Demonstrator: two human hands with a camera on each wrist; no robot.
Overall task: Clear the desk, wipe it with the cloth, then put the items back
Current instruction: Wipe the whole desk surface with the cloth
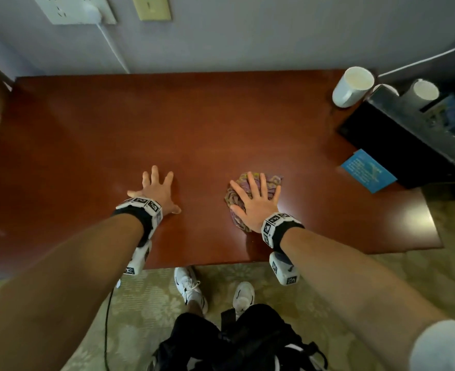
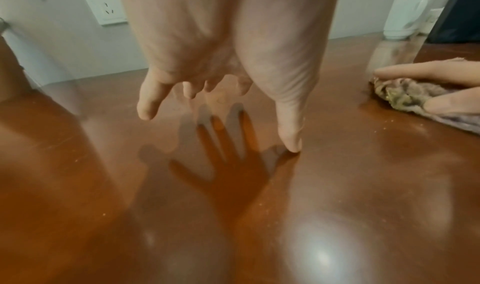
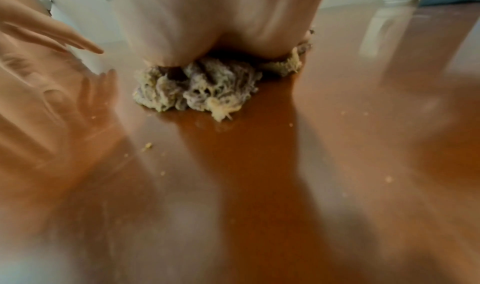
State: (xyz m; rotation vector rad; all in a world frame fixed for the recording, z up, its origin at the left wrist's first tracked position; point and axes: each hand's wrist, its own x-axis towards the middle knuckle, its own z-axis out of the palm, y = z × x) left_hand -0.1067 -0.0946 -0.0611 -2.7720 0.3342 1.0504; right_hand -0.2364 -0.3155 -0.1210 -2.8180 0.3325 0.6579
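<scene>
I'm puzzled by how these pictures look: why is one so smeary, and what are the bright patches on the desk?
Right wrist view: streaky motion blur, though the cloth under the right hand stays readable. Left wrist view: sharper, with the left hand casting a finger-shaped shadow and lamp glare on the glossy desk. Head view: wide-angle lens bends the desk edges.

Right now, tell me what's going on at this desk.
A person is wiping the desk. The right hand presses flat on a crumpled cloth; the left hand is spread just above the bare wood, thumb touching it. A white mug, blue card and black tray sit at the right end.
</scene>
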